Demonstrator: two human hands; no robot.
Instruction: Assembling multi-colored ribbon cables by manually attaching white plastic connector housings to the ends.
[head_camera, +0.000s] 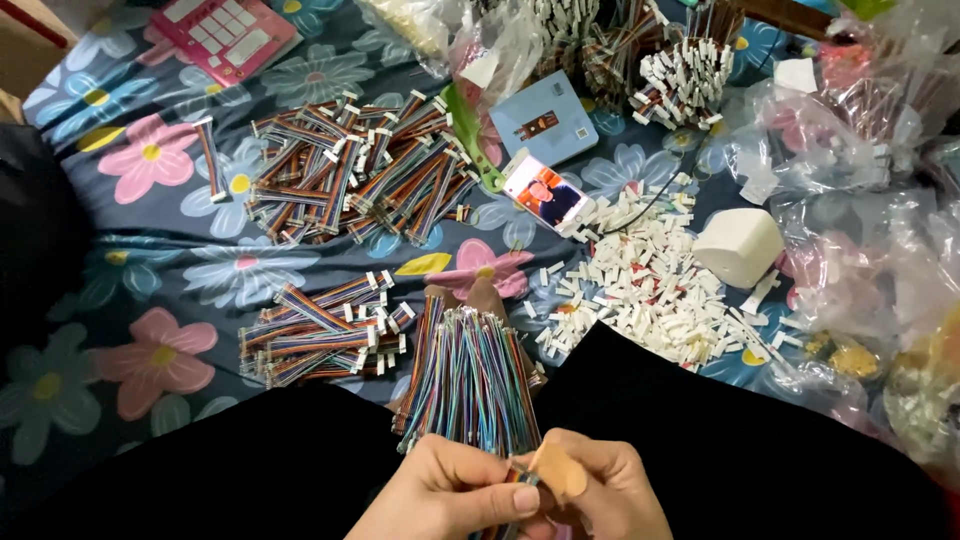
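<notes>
My left hand (452, 495) and my right hand (600, 490) meet at the bottom centre, pinching the near end of a thin multicoloured ribbon cable (520, 474) between their fingertips. A plaster wraps my right thumb. Just beyond the hands a thick bundle of loose coloured wires (472, 375) lies between my black-clad legs, fanning toward me. A heap of small white plastic connectors (640, 285) lies to the right of the bundle.
Two piles of finished ribbon cables with white ends lie on the flowered blanket: one near left (320, 330), one farther back (360, 170). A phone (545, 193), a white box (738, 246), a blue card (545, 118), a pink board (225, 30) and clear bags (860, 150) surround them.
</notes>
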